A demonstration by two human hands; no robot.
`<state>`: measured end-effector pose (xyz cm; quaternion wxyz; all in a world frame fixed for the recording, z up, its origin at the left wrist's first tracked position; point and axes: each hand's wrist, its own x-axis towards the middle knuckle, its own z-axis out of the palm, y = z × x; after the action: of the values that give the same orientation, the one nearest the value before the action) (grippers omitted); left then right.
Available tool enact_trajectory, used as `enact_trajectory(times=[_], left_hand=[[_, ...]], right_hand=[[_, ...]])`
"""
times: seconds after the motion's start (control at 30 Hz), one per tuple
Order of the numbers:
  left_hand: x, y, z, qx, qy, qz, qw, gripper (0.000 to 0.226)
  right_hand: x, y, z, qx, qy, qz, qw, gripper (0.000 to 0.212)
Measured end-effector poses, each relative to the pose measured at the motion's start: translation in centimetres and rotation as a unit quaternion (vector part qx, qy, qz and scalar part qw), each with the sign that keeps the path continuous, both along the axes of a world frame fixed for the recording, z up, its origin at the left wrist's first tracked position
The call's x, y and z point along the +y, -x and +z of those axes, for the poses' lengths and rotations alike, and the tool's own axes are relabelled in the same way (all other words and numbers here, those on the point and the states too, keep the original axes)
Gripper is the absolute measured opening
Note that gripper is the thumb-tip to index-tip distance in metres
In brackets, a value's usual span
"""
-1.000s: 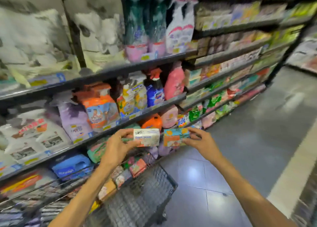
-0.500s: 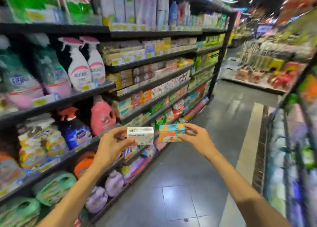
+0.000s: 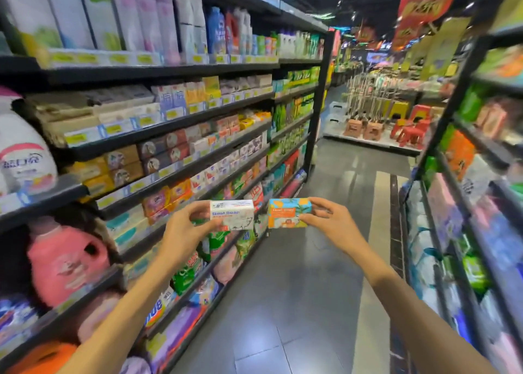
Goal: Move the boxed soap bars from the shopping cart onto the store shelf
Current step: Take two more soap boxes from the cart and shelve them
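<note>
Two boxed soap bars are held up side by side, near each other but apart, in mid-air over a supermarket aisle: a white rectangular cardboard soap box with blue lettering (image 3: 232, 214) in the left hand (image 3: 189, 233), and a turquoise-and-orange rectangular cardboard soap box (image 3: 289, 213) in the right hand (image 3: 332, 224). Each hand pinches its box by the outer end, thumb below and fingers curled over the top edge, with the printed faces turned toward the camera. Both bare forearms reach forward from the bottom of the frame, wrists about level, and the boxes hang in front of the lower tiers of the long black metal store shelf (image 3: 181, 124) running down the left side. That shelf carries rows of small boxed soaps on its middle tiers, tall refill pouches and bottles on top, and a pink plastic detergent jug (image 3: 66, 263) on a lower tier at the near left; the stock is too blurred to count. A second black shelving unit (image 3: 464, 175) packed with colourful goods lines the right edge. Between them runs the grey tiled floor (image 3: 311, 274), open down to a far display of red and yellow plastic stools (image 3: 410, 124).
</note>
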<state>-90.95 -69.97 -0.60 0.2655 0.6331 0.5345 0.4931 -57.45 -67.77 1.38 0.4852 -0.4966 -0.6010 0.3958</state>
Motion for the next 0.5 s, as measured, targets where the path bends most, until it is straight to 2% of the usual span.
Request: enact_trajectory(times=[0.17, 0.3, 0.5], left_hand=[[10.8, -2.2, 0.9, 0.003, -0.017, -0.02, 1.0, 0.039], [19.3, -3.2, 1.8, 0.02, -0.018, -0.038, 0.999, 0.04], [29.5, -4.1, 2.2, 0.0, -0.017, -0.014, 1.0, 0.04]], right_hand=[[9.0, -1.9, 1.3, -0.006, -0.007, 0.0, 1.0, 0.032], [16.8, -3.1, 2.1, -0.014, -0.02, -0.014, 1.0, 0.036], [28.3, -4.1, 1.6, -0.003, -0.019, -0.005, 1.0, 0.039]])
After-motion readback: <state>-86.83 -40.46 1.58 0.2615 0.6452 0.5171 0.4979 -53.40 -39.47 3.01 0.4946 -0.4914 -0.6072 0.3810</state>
